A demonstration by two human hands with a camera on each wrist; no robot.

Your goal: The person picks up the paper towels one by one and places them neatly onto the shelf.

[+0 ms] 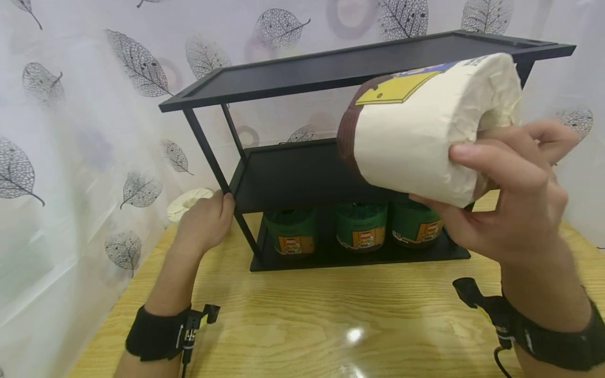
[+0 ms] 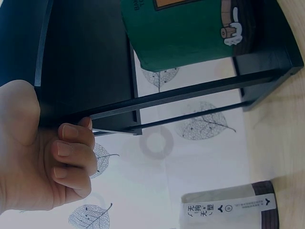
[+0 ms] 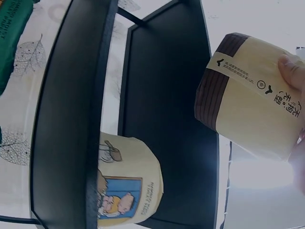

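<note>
My right hand (image 1: 515, 184) grips a cream toilet roll (image 1: 411, 131), wrapped, with a brown end and a yellow patch. Its thumb lies on the outside near the hollow end. The roll is tilted in the air before the upper right of a black rack (image 1: 302, 205). My left hand (image 1: 208, 220) holds the rack's left front post at the middle shelf, its fingers (image 2: 71, 155) curled there. A second cream roll (image 3: 128, 181) stands on the middle shelf in the right wrist view. The held roll hides that spot in the head view.
Green packs (image 1: 361, 226) stand in a row on the bottom shelf. Another cream roll (image 1: 181, 202) stands on the wooden table (image 1: 302, 315) behind my left hand. A leaf-patterned curtain (image 1: 94, 131) hangs behind the rack and along the left.
</note>
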